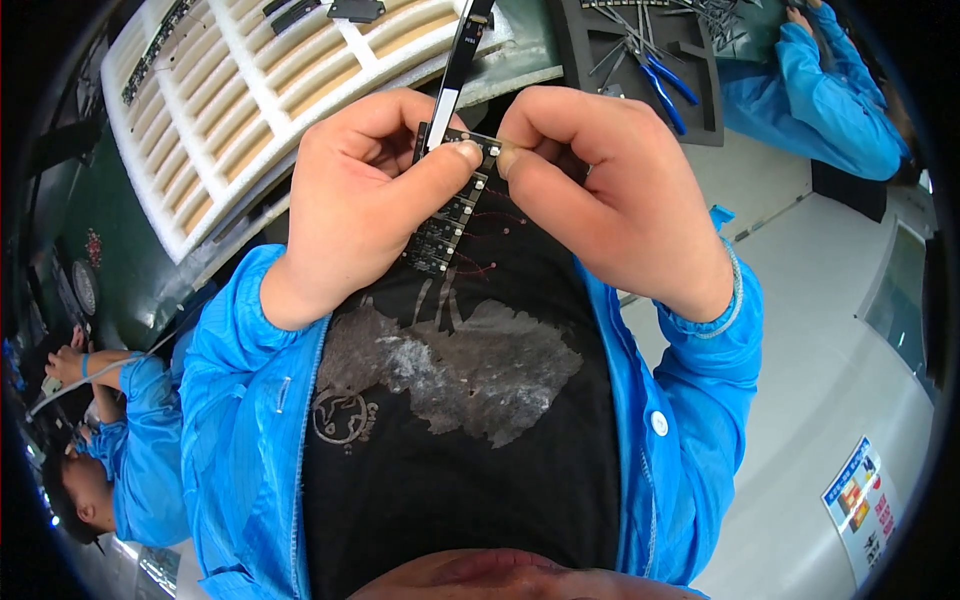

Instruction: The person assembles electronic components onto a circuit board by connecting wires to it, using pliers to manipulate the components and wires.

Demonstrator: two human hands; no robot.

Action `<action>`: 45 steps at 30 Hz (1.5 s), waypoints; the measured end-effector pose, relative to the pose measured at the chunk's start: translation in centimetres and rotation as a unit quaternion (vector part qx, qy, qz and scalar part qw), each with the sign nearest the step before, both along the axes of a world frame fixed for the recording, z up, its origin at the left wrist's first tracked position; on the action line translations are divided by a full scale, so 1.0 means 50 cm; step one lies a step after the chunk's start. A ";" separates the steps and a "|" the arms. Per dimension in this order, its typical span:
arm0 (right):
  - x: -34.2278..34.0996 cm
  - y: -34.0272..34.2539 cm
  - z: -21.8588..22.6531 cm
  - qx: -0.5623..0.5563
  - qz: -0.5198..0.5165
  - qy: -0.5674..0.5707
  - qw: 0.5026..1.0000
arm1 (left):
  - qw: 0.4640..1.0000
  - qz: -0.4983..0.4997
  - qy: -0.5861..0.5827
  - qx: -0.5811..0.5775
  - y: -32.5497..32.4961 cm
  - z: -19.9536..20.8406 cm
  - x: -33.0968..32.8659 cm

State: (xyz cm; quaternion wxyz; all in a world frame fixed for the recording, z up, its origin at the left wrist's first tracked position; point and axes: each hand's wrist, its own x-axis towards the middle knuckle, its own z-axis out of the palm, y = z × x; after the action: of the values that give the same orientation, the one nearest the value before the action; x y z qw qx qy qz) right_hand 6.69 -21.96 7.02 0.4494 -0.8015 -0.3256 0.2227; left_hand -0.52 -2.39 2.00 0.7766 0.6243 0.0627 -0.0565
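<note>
Board (432, 240) in the air by near edge of tabletop (532, 55); left hand (350, 205) grips its top end, right hand (620, 195) pinches its top right corner; likely light, stiff, fragile, take by edges, clear of wires (506, 231)

Circuit board (434, 243) partly covered by left hand (360, 195). Anything pinched by right hand (622, 190) too small to be told. Foam tray (172, 235) cut off by upper edge.
</note>
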 end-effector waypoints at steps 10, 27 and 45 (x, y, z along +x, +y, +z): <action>-0.002 -0.001 -0.008 0.018 -0.034 0.080 0.996 | 0.998 -0.026 0.046 -0.043 0.008 -0.003 0.006; -0.017 -0.055 -0.033 0.099 -0.017 -0.020 0.995 | 0.988 -0.135 0.042 0.062 -0.006 0.019 0.039; -0.074 -0.079 -0.100 0.449 -0.316 0.087 0.831 | 0.941 -0.310 -0.091 0.101 -0.093 -0.027 0.009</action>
State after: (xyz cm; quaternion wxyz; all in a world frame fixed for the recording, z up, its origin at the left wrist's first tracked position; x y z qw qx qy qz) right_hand 2.97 -25.90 2.02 0.8322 -0.5480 -0.0777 -0.0333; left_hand -0.06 -7.02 0.67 0.6560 0.6903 -0.1994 -0.2310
